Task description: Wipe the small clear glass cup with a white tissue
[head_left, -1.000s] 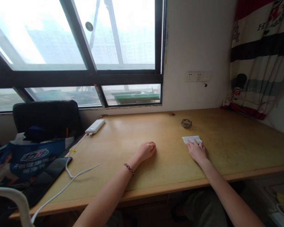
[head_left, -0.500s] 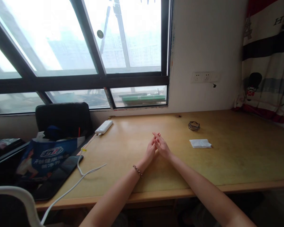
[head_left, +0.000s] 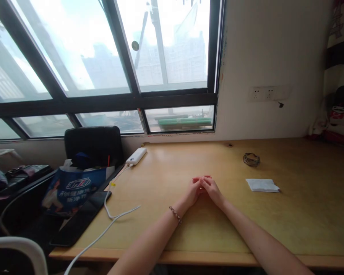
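My left hand [head_left: 192, 192] and my right hand [head_left: 213, 191] are clasped together above the middle of the wooden table [head_left: 172, 160]. Their fingers are folded against each other, and nothing shows between them. A beaded or braided bracelet [head_left: 175, 215] circles my left wrist. To the right of the hands lies a flat white folded paper or tissue [head_left: 263, 185]. Behind it sits a dark, ring-shaped openwork object [head_left: 251, 159], whose kind I cannot make out. Neither hand touches these two things.
A white power bank [head_left: 136, 156] with a white cable [head_left: 114, 218] lies along the table's left side. A dark flat panel [head_left: 83, 219] and a blue printed bag [head_left: 77, 187] are further left, by a black chair [head_left: 94, 143]. Wall sockets [head_left: 263, 93] are above the table.
The view has shifted left, so the table's contents appear further right and slightly lower. My hands have drawn nearer to me, and their raised fingers have folded down into a flatter clasp.
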`<state>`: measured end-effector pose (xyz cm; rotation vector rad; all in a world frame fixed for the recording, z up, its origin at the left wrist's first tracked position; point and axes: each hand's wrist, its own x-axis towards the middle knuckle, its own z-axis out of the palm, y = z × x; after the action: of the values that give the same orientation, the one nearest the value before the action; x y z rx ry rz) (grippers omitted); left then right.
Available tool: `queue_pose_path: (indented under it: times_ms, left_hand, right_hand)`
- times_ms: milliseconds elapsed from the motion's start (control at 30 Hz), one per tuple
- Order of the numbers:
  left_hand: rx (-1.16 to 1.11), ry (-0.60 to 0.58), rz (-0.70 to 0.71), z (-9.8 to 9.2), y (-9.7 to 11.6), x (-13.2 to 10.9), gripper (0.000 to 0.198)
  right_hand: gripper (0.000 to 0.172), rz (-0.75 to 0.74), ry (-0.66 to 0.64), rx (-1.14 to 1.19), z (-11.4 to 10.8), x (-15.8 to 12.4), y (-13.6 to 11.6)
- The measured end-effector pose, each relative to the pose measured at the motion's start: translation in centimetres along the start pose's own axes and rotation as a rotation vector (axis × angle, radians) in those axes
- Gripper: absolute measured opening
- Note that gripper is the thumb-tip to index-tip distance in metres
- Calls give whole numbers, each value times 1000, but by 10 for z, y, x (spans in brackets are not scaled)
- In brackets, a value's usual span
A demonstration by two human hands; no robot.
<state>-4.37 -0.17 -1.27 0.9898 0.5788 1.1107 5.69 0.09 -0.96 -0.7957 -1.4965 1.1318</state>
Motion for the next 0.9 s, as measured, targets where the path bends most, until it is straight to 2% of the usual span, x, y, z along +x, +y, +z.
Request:
queue_pose_path:
  times_ms: [333,900]
  left_hand:
    - [58,47,10,2,-1,0,27]
    - [62,65,-1,1,-3,4,27]
  right_hand:
    - [38,-2,12,-2,4,-2,-5]
    - [36,-17,9,-37,4,-1,-8]
